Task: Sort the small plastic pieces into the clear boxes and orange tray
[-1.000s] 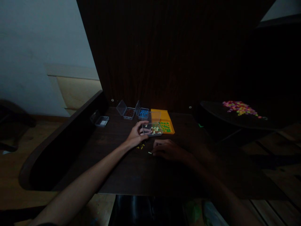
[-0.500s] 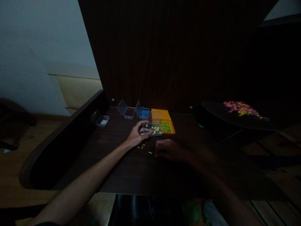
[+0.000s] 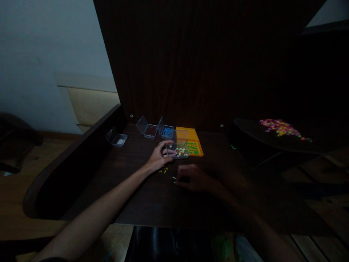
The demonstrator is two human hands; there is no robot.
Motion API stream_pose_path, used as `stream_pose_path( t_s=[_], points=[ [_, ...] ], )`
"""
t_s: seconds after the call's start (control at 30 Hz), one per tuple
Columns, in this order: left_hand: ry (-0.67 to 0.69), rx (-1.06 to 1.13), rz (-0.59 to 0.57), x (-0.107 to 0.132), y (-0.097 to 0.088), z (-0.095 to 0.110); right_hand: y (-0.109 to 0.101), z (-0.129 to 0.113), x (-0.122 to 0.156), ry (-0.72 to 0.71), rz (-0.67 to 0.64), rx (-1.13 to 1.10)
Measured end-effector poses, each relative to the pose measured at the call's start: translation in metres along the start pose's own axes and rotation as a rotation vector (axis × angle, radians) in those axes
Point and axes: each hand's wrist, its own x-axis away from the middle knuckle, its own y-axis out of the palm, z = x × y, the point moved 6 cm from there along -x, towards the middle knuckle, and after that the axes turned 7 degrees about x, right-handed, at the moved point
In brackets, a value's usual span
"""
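nearest: glossy black, creased surface [image 3: 155, 242] under the edge of the table [image 3: 141, 203], which is dark, smooth, faintly grained wood. right hand [image 3: 192, 178] low over it, in shadow; fingers curled, thumb and forefinger bent toward each other with a dark gap behind the tips. short pale stick [image 3: 174, 177] sits at these tips; cannot tell whether it is pinched. farther in, tiny yellow bits [image 3: 164, 170] lie loose, just beside the left wrist. left hand [image 3: 159, 156] wraps the left end of the clear box [image 3: 180, 157], thumb along the near side, fingers at the far side and end. box: rigid, rectangular, see-through plastic, hinged lid [image 3: 180, 135] raised; small knobbly cream pieces [image 3: 180, 150] inside. box and lid stand before the left part of the orange tray [image 3: 201, 150], whose floor carries flat green pieces [image 3: 192, 147]. to the left, small open box [image 3: 119, 140] with a white patch; behind, open boxes of red-brown bits [image 3: 151, 131] and blue bits [image 3: 167, 131]. beyond: upright dark panel [image 3: 177, 54].
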Motion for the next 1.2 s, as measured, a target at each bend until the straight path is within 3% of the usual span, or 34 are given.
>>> stream_pose_path(
  t_s=[0.2, 0.67, 0.77, 0.87, 0.97, 1.07, 1.2],
  points=[
    [-0.015, -0.024, -0.029, 0.001, 0.002, 0.001, 0.002, 0.01, -0.001, 0.12, 0.057, 0.099],
    [-0.061, 0.013, -0.001, 0.002, 0.001, -0.001, 0.01, -0.001, -0.004, 0.186, -0.206, 0.274],
    [-0.065, 0.027, -0.021, 0.002, 0.001, -0.002, -0.001, 0.001, -0.003, 0.157, -0.122, 0.158],
    [-0.042, 0.033, -0.034, 0.002, 0.002, -0.001, -0.024, 0.01, -0.005, 0.158, 0.042, 0.064],
    [-0.043, 0.046, -0.048, 0.003, 0.005, 0.001, -0.049, 0.021, -0.013, 0.21, 0.117, 0.066],
    [-0.052, 0.069, -0.059, 0.004, 0.009, 0.002, -0.061, 0.024, -0.03, 0.197, 0.055, 0.137],
    [-0.026, 0.097, -0.067, 0.005, 0.012, 0.005, -0.061, 0.029, -0.053, 0.208, -0.053, 0.28]
  ],
)
